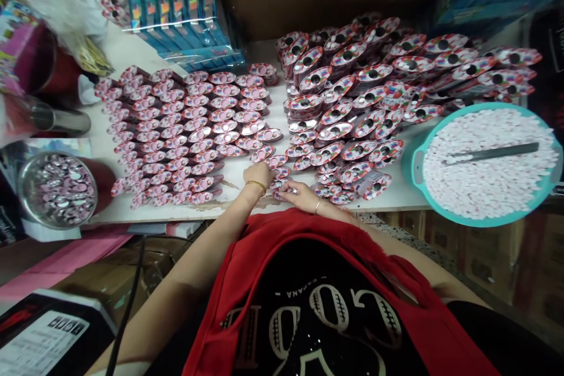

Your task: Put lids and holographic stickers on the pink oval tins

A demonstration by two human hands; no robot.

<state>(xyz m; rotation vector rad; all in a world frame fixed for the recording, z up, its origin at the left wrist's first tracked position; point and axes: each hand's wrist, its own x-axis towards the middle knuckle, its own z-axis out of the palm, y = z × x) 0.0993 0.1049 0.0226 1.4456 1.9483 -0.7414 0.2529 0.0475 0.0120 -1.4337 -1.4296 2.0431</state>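
Note:
My left hand (259,176), a gold bangle at its wrist, is closed with fingers bent down beside the small oval-topped packs (278,173) near the table's front edge. What its fingertips hold is hidden. Just to the right, my right hand (300,195) pinches at the nearest of these packs; anything in its fingertips is too small to name. Left of my hands stand rows of packs with pink oval centres (201,134). On the right, packs with dark round openings (341,130) stand in looser rows, some leaning.
A teal basin (418,155) of small white pieces stands right, a dark flat bar (497,153) on top. At left is a metal pot (26,173) of shiny pink-and-silver pieces. Blue wrapped boxes (189,23) stand behind. Cartons (106,282) lie below the table edge.

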